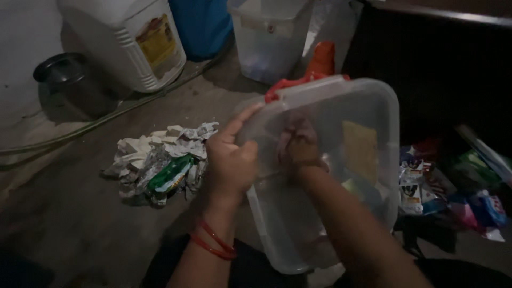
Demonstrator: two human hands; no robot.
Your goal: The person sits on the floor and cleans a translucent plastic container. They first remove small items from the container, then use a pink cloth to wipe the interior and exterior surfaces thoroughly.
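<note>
The left hand (pixel 230 162) grips the rim of a clear plastic tub (pixel 341 160) tilted over the floor (pixel 80 213), index finger stretched along the edge; the right hand (pixel 298 146) is inside, closed against the wall — around what, I cannot tell. Wiping well likely needs a firm hold and even pressure. Dim light blurs the crumpled paper pile (pixel 160 160) and packets (pixel 453 192) — the tub's base is cut off.

Dim room, grey concrete floor (pixel 80 234), dark cabinet (pixel 442 69), pale wall (pixel 21 32)
</note>
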